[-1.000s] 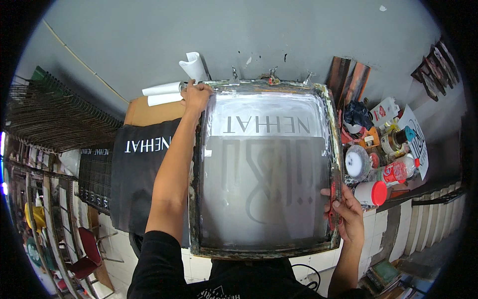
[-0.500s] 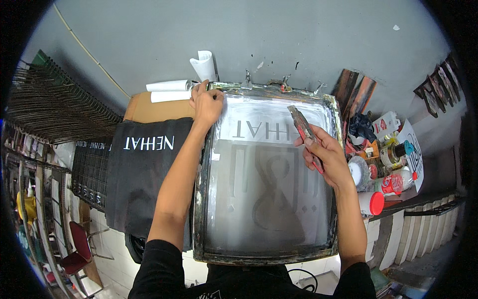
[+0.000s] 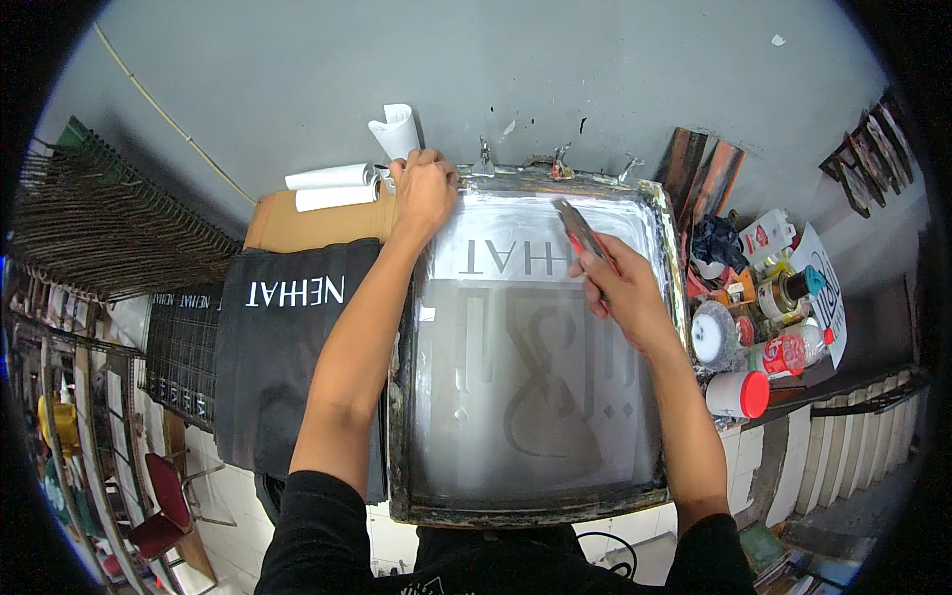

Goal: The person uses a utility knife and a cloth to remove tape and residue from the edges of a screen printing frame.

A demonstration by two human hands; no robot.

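My right hand (image 3: 625, 293) grips a worn red and grey utility knife (image 3: 583, 230), its tip pointing away from me above a screen-printing frame (image 3: 397, 436). The frame lies in front of me, its dark edges stained; white ink streaks the far part of its mesh (image 3: 540, 397), which carries lettering and a large curved design. At the frame's far left corner is my left hand (image 3: 426, 193), its fingers bent and pressed together beside white paper rolls (image 3: 332, 178). What those fingers hold, if anything, is hidden.
A black printed fabric piece (image 3: 297, 337) lies left of the frame, over brown cardboard (image 3: 327, 228). Metal clamps (image 3: 561, 159) line the frame's far edge. Bottles and a red-lidded jar (image 3: 739, 395) crowd the right side. Dark wire racks (image 3: 129, 213) stand left, near a red chair (image 3: 164, 501).
My left hand has shifted slightly right and away from me at the corner, its back now turned more upward. My right hand has moved a little left and away with the utility knife.
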